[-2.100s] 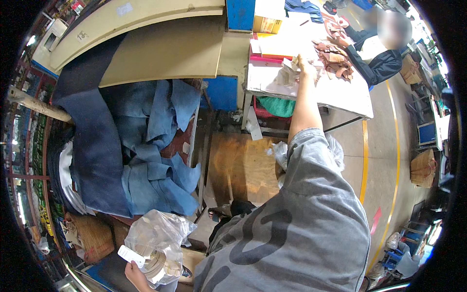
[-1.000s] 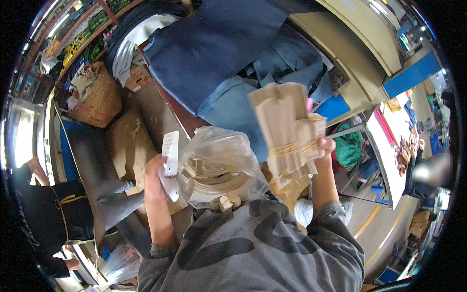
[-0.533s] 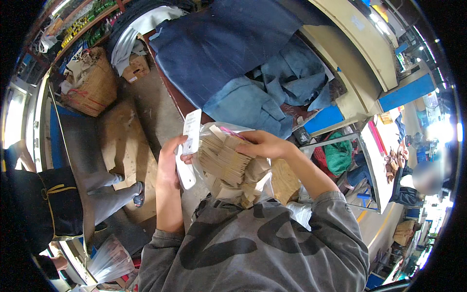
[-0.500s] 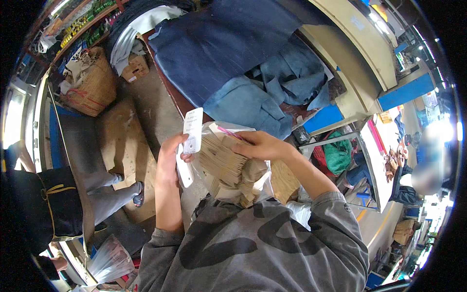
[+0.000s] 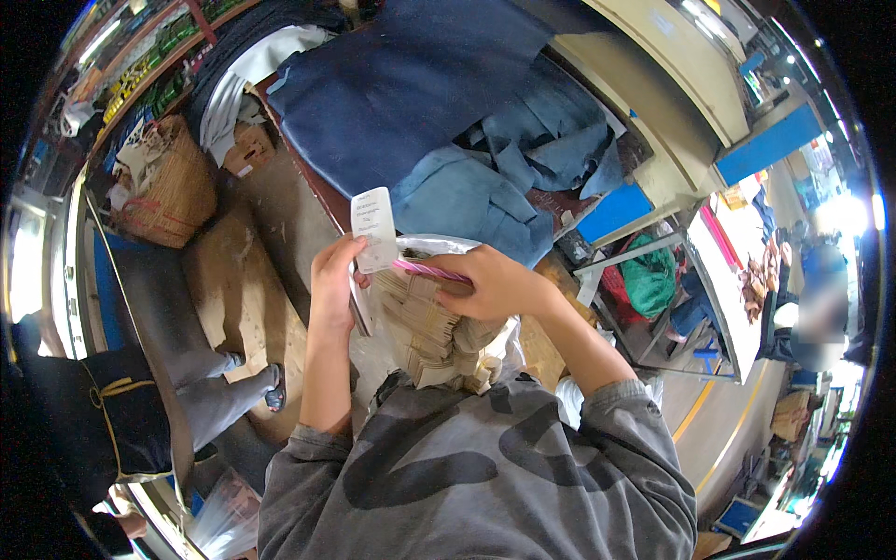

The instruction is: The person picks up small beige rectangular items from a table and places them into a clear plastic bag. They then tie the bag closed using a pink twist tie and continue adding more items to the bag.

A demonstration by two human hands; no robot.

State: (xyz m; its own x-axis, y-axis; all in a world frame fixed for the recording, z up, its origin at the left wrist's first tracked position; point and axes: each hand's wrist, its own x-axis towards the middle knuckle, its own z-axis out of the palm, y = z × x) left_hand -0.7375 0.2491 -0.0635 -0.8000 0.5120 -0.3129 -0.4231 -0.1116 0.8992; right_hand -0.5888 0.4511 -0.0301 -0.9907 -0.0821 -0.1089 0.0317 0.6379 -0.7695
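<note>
My left hand (image 5: 331, 280) is closed around a white card tag (image 5: 372, 227) with lines of writing on it, held up in front of me. Another pale flat piece shows below the tag by the same fingers, partly hidden. In my right hand (image 5: 493, 278) is a pink striped pen (image 5: 431, 272), its left end close to the tag's lower edge; whether it touches I cannot tell. Under both hands, against my body, sits a clear plastic bag (image 5: 437, 245) packed with bundled tan strips (image 5: 422, 329).
Dark blue leather sheets (image 5: 411, 89) and crumpled lighter blue pieces (image 5: 471, 201) cover the table ahead. A woven basket (image 5: 171, 182) stands left, near another person's legs (image 5: 219, 378). At right is a white-topped table (image 5: 723, 280) with a green bag (image 5: 651, 280) beneath it.
My right hand has brought the pen leftward from over the strips to the tag. The tag stays in my left hand. The whole view has shifted slightly.
</note>
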